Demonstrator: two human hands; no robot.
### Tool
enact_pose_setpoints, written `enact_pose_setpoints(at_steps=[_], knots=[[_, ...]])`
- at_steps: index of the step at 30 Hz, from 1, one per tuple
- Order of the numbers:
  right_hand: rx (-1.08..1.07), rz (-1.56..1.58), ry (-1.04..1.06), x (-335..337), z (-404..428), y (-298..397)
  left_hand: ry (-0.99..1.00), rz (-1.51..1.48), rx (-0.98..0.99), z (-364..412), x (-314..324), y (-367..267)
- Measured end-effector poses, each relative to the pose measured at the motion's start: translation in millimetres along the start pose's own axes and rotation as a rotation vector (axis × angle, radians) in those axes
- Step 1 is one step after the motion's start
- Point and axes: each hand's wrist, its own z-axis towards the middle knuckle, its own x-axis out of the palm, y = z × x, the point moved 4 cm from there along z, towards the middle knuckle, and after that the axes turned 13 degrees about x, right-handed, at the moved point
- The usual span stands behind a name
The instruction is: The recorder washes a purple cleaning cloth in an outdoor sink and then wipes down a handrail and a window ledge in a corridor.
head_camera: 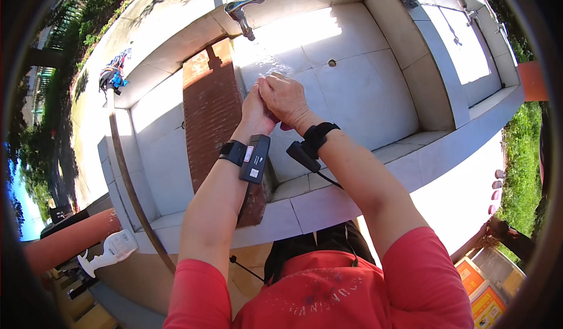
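Note:
My left hand [253, 110] and my right hand [286, 96] are pressed together over the white tiled basin [365, 91]. The right lies partly over the left. Between the palms a dark pink thing [286, 126] shows at the lower edge; the hands hide most of it, so its kind is unclear. Just beyond my fingertips, splashing water [276, 65] glints in the basin. A chrome tap [242, 14] stands above that spot on the far wall. Both wrists wear black straps with black devices [255, 158] attached.
Left of my hands is a ribbed red-brown washboard slab [211, 113]. A mop with a wooden handle [125, 166] leans across the left end. A white spray bottle [115, 249] is at lower left. The basin has a drain hole [332, 63]; another basin [466, 56] lies right.

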Motion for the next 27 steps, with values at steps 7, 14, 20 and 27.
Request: enact_pose_setpoints(at_steps=[7,14,20,27], knots=[[-0.1,0.048,0.096,14,-21,55,0.441,-0.089,0.003,11,-51,-29],[0.12,-0.094,0.375,31,9,32,-0.107,0.037,0.114,-56,-48,-63],[0.245,0.396,0.531,70,52,55,-0.132,0.256,0.178,-139,-121,-116],[0.025,-0.19,0.549,132,22,68,-0.114,1.818,0.627,-180,-158,-139]])
